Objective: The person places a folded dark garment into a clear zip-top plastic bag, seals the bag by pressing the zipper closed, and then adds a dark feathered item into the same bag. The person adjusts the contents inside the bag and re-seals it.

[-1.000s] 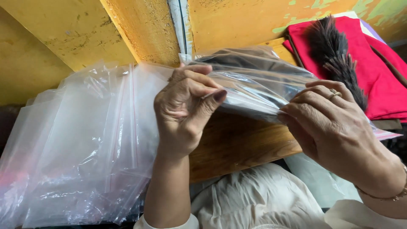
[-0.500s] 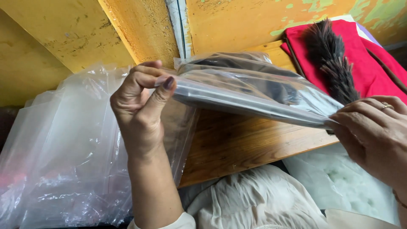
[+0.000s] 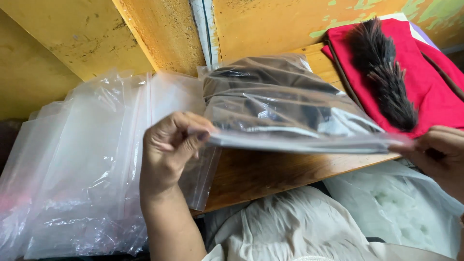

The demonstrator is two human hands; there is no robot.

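A clear zip bag (image 3: pixel 285 113) holding a dark bundle of hair is stretched flat between my two hands above a wooden table (image 3: pixel 261 176). My left hand (image 3: pixel 171 150) pinches the bag's left end at the seal strip. My right hand (image 3: pixel 442 154), at the frame's right edge and partly cut off, pinches the bag's other end. The seal edge faces me and runs as a straight line between the two hands.
A stack of empty clear plastic bags (image 3: pixel 82 169) lies at the left. A red cloth (image 3: pixel 425 82) with a loose dark hair bundle (image 3: pixel 386 77) on it sits at the back right. Yellow painted wall boards (image 3: pixel 159 34) stand behind. Another plastic bag (image 3: pixel 411 208) rests near my lap.
My hands have moved apart along the bag's seal edge, the left hand shifting left and the right hand sliding out to the right end. The bag is now stretched flat.
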